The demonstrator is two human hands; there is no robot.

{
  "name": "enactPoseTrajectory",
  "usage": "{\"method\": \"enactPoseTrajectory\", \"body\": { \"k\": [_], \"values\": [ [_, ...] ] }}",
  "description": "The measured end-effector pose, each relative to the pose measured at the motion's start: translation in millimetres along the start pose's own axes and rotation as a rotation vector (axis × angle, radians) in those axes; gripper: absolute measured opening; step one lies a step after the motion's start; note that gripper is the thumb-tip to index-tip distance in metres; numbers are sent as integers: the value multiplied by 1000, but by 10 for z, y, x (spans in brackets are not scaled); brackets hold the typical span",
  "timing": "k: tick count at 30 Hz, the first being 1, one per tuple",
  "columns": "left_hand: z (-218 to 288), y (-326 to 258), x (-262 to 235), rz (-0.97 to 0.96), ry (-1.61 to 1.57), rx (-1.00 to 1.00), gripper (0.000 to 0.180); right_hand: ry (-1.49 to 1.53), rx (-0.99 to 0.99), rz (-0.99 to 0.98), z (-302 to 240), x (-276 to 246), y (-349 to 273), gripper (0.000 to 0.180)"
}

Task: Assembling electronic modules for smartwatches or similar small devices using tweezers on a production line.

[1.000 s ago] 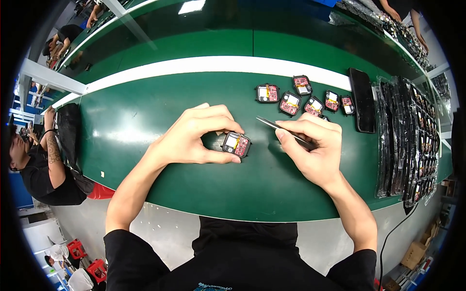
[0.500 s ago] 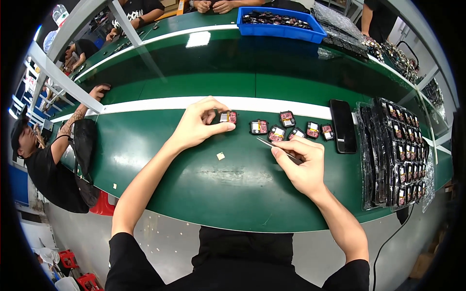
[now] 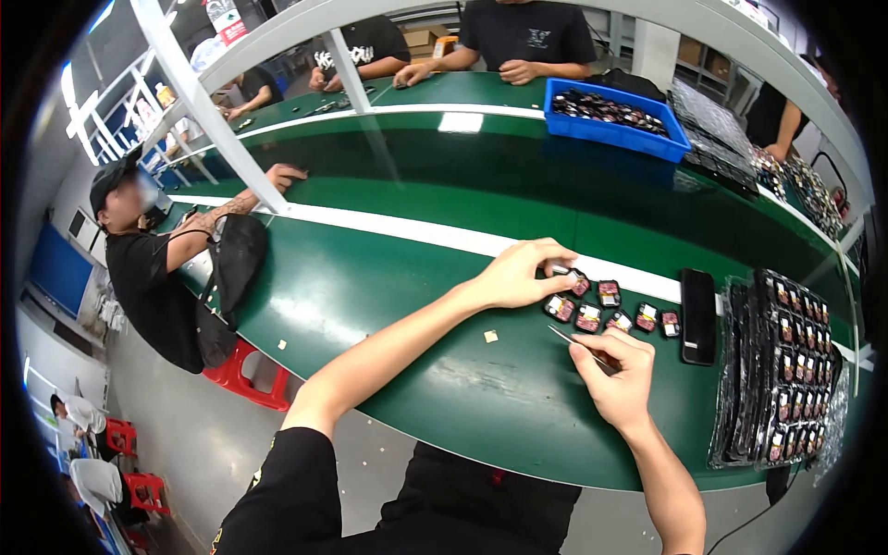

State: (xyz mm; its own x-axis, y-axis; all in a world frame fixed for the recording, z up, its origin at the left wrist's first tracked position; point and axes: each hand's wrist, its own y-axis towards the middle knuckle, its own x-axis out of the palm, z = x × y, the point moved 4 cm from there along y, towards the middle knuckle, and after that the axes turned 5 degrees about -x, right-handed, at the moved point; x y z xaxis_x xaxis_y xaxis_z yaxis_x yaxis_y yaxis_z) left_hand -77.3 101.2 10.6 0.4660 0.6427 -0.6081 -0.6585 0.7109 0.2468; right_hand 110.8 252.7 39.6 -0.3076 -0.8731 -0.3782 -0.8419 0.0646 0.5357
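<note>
The left hand [image 3: 520, 274] reaches out over the green table [image 3: 388, 305] and pinches a small dark part [image 3: 566, 274] between thumb and fingertips, at the far left end of a cluster of like parts [image 3: 610, 310] lying on the table just short of the white stripe [image 3: 416, 231]. The held part sits right beside a neighbour in the cluster; whether it touches the table cannot be told. The right hand [image 3: 618, 375] rests nearer the body, closed around thin tweezers [image 3: 575, 340] whose tips point left and away, toward the cluster but just short of it. A tiny pale scrap [image 3: 490, 337] lies alone on the table between the forearms. To the right of the cluster lies a black phone [image 3: 697, 316], and beyond it stacked trays [image 3: 782, 370] of the same parts. Across the table stands a blue bin [image 3: 618, 125]; other people work along the far and left sides.
</note>
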Motion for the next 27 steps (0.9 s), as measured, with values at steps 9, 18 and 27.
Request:
{"method": "enactPoseTrajectory", "body": {
  "k": [9, 18, 27],
  "values": [
    [5, -487, -191, -33, -364, -62, 40, 24, 5, -31, -34, 61, 10, 15],
    [185, -1345, -717, -19, 278, -52, 38, 25, 7, 6, 13, 14, 18, 14],
    [472, -1840, -384, -133, 553, 140, 52, 21, 41, 0, 27, -15, -12, 13]
  ]
}}
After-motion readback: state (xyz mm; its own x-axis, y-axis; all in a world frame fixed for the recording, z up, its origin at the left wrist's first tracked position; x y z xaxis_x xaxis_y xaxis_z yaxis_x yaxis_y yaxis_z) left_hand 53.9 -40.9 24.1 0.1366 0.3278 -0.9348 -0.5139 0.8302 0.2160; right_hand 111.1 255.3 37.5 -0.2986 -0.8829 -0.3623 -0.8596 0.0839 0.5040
